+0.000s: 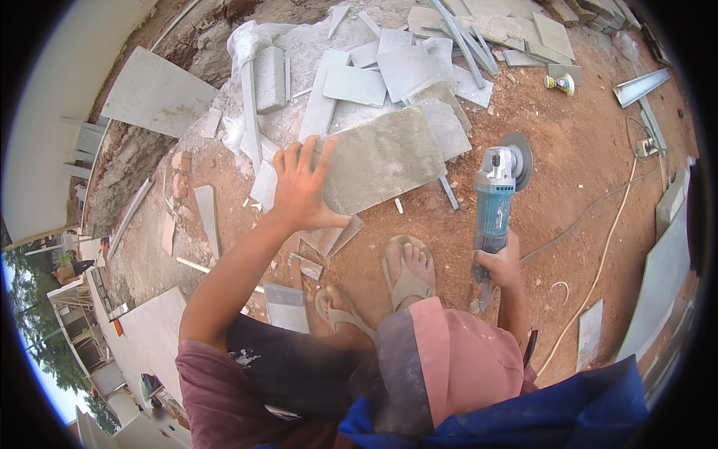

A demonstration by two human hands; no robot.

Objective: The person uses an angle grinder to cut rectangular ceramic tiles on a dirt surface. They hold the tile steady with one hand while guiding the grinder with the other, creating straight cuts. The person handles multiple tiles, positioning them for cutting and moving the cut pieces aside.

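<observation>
My left hand (303, 187) has its fingers spread at the left end of a grey-brown stone slab (389, 161). The thumb lies by the slab's lower edge, while the other fingers reach toward its upper left corner. This slab rests among paler cut tiles (355, 86). To the right, a teal and grey angle grinder (493, 209) is gripped around its rear body by my right hand (502, 262). Its round cutting disc (518, 161) points away from me, apart from the slab. Whether the disc spins I cannot tell.
Sandalled feet (409, 269) stand on reddish soil just below the slab. Cables (617, 217) run along the right side to a socket (646, 147). A small tin (559, 84) lies farther off. A large slab (158, 91) leans at the far left.
</observation>
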